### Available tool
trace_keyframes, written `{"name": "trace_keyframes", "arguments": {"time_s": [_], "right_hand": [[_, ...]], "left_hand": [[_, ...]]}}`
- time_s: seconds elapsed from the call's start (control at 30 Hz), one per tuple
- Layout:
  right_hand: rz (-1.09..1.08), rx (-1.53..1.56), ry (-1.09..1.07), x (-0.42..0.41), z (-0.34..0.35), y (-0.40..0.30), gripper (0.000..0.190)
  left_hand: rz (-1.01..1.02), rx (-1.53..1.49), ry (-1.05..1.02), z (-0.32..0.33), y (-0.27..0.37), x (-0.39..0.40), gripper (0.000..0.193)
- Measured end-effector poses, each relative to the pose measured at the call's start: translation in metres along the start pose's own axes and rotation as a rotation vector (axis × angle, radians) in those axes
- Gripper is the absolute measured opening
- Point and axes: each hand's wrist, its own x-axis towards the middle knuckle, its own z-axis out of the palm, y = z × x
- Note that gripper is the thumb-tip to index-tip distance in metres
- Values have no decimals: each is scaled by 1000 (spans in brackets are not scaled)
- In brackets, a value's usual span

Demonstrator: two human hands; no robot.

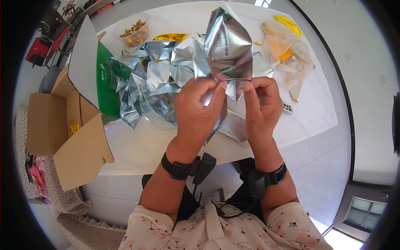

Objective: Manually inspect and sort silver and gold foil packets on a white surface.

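Note:
Both hands hold up a folded piece of silver foil paper [229, 47] over the table. My left hand [198, 104] pinches its lower left corner between thumb and index finger. At the lower right corner, my right hand [264, 106] grips with thumb and bent fingers. A fold line runs between the two thumbs, and a pointed flap hangs beneath it. Behind my left hand spreads a heap of folded silver foil pieces [157, 75]. A flat stack of silver sheets [234, 126] lies on the table below my hands, partly hidden.
An open cardboard box [81, 150] stands at the left with a gold foil piece [74, 127] inside. A clear plastic tub [134, 32] of small folded pieces sits at the back left. On the right are a crumpled plastic bag [286, 59] and a remote control [287, 108].

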Motion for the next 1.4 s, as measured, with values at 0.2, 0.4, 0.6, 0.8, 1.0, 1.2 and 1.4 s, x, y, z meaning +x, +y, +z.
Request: {"name": "trace_keyframes", "arguments": {"time_s": [0.2,0.4,0.6,0.8,1.0,1.2,1.4], "right_hand": [[-101,-169,-59,-2,3,1,12],[-64,-91,-75,0,-1,2,11],[117,148,-58,7,-10,-8,15],[167,234,-126,6,-11,-8,16],[121,253,-159,6,-15,-9,11],[146,272,-141,7,-16,-14,11],[139,330,-143,7,-16,-15,8]], "left_hand": [[-6,-48,12,-4,-1,4,12],[-74,-104,-22,-7,-2,6,16],[-276,-266,-192,-18,-4,11,20],[-357,-331,-391,-21,-4,11,20],[-286,-344,-426,-17,-7,9,19],[-248,-283,-448,-17,-3,9,20],[-267,-252,-461,-17,-8,8,17]]}}
